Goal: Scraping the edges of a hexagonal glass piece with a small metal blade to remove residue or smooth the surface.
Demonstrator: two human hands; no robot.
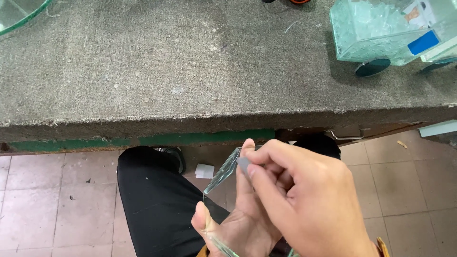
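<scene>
My left hand [228, 227] holds a small clear glass piece [223, 175] with greenish edges, thumb on its near edge and fingers behind it. My right hand [304, 200] sits over the left, pinching a small grey flat piece [243, 164] against the top of the glass. Both hands are above my lap, in front of the bench edge. My leg in black trousers [152, 200] is below them.
A grey felt-covered workbench [166, 62] with a green front edge fills the upper view. On its far right stands a glass box on dark round feet [385, 31] with a blue label. A curved glass piece [16, 12] lies at top left. Tiled floor [52, 200] below.
</scene>
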